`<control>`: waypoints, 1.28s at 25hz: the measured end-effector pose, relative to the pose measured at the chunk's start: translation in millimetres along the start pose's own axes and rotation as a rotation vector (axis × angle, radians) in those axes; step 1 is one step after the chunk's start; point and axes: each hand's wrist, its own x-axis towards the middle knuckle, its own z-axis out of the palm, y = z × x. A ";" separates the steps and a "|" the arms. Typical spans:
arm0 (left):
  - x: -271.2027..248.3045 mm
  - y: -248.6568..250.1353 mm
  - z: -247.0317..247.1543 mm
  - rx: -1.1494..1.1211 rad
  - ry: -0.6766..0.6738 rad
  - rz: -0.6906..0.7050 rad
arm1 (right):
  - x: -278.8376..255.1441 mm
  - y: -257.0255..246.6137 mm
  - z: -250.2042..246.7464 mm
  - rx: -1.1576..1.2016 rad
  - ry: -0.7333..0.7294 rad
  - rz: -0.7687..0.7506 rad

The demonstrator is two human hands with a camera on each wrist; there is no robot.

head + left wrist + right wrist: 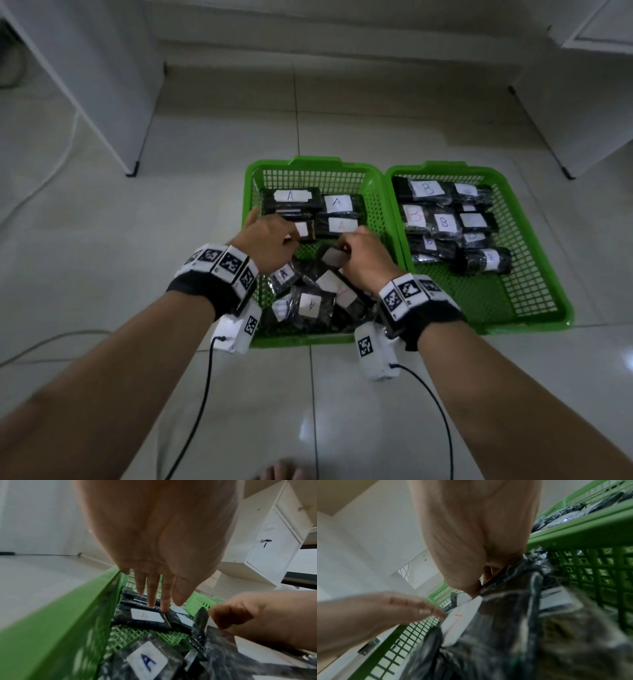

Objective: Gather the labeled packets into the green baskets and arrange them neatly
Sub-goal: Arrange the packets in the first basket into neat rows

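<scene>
Two green baskets lie side by side on the floor. The left basket (251,178) holds black packets labeled A (337,204), tidy at the far end and in a loose heap (311,301) at the near end. The right basket (534,301) holds packets labeled B (428,190). My left hand (270,236) reaches into the left basket, and its straight fingers (165,601) touch a packet with a red A label (145,616). My right hand (363,253) pinches the top edge of a black packet (505,615) with a white label (462,618) and holds it above the heap.
White cabinets stand at the left (102,85) and the right (582,102) of the tiled floor. A grey cable (51,339) runs across the floor at the left. Black wires (202,394) hang from both wrist units. A bare foot (281,472) shows at the bottom edge.
</scene>
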 end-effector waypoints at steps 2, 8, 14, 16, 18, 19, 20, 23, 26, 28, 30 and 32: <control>-6.6 -4.3 3.6 -0.089 0.027 0.012 | -2.0 -0.5 -3.2 0.091 0.004 -0.018; -11.8 -15.1 5.2 -0.267 -0.028 0.085 | -8.5 1.5 -3.4 0.373 -0.080 0.001; -15.1 -20.6 7.3 -0.425 0.088 0.127 | -20.0 -5.8 -13.0 0.414 -0.127 -0.007; -14.8 -20.9 6.7 -0.429 0.086 0.123 | -27.1 -11.4 -16.7 0.246 -0.212 -0.058; -13.6 -22.2 7.4 -0.420 0.067 0.117 | -32.8 -14.6 -15.5 0.157 -0.259 -0.084; -12.5 -22.8 8.1 -0.411 0.062 0.114 | -34.5 -14.6 -17.0 0.248 -0.242 -0.058; -11.8 -22.8 8.4 -0.401 0.067 0.114 | -33.9 -12.4 -18.0 0.408 -0.208 -0.014; -12.4 -18.5 6.5 -0.389 0.090 0.090 | -30.6 -5.0 -25.7 0.666 -0.037 0.080; -14.1 -15.8 4.1 -0.411 0.052 0.068 | -29.4 -4.6 -32.3 0.664 -0.066 0.088; -14.6 -19.3 3.6 -0.417 0.022 0.121 | -32.9 -8.9 -36.9 0.597 -0.231 0.094; -15.0 -22.6 2.4 -0.406 -0.031 0.160 | -33.5 -12.3 -37.3 0.462 -0.309 0.070; -16.1 -21.7 1.3 -0.363 -0.100 0.181 | -29.2 -12.4 -34.4 0.439 -0.260 0.079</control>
